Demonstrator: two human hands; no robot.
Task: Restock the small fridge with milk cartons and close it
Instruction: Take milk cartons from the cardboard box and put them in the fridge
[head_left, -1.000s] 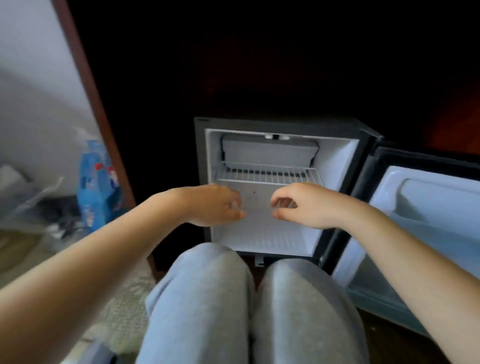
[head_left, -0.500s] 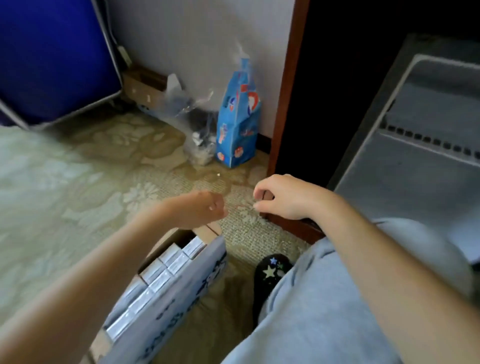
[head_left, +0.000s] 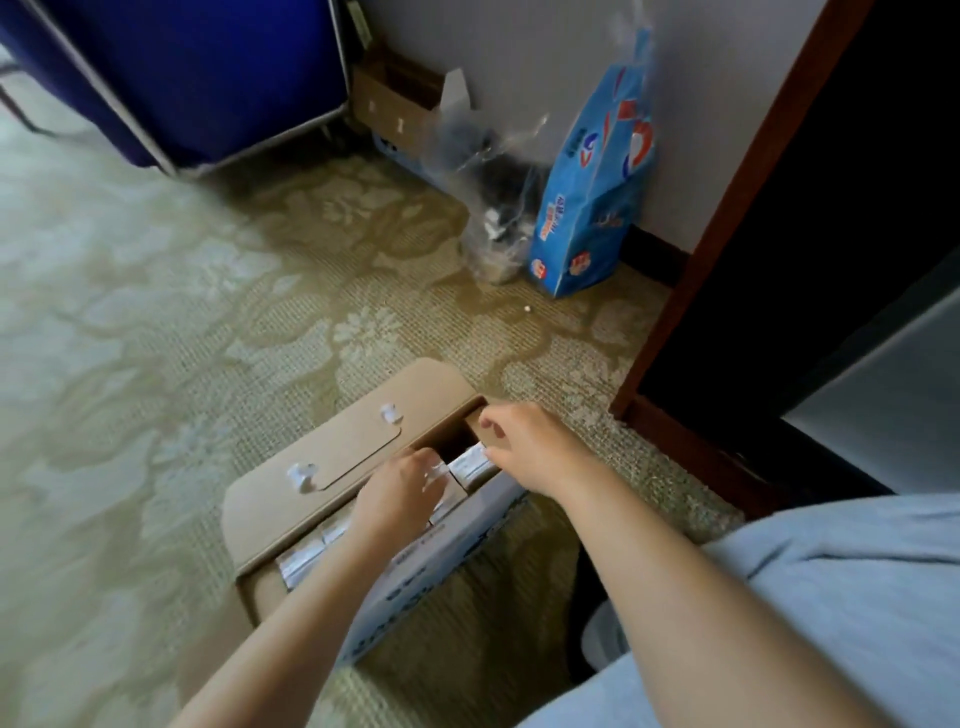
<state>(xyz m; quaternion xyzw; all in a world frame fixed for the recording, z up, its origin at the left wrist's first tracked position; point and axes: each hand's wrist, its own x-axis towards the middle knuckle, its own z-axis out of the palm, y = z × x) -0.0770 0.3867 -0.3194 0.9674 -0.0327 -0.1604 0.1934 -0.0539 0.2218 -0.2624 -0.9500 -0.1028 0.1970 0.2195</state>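
Note:
An open cardboard box (head_left: 332, 467) lies on the carpet in front of my knees, its flap folded back to the left. Rows of small white milk cartons (head_left: 470, 464) fill it, and there is a dark gap at its far end. My left hand (head_left: 400, 496) reaches down onto the cartons in the middle of the box, its fingertips among their tops; whether it grips one is hidden. My right hand (head_left: 530, 447) hovers over the far end with loosely bent fingers, its thumb by a carton top, holding nothing. Only a grey edge of the fridge (head_left: 893, 384) shows at the right.
A dark wooden cabinet frame (head_left: 727, 249) stands right of the box. A blue printed bag (head_left: 597, 176), a clear plastic bag (head_left: 498, 208) and a small brown box (head_left: 400, 109) sit by the wall. A blue panel (head_left: 182, 67) stands far left. My grey-clad leg (head_left: 831, 597) is lower right.
My view has swung left from the open fridge to the carton box on the carpet. Both hands have dropped from above the box down into its opening.

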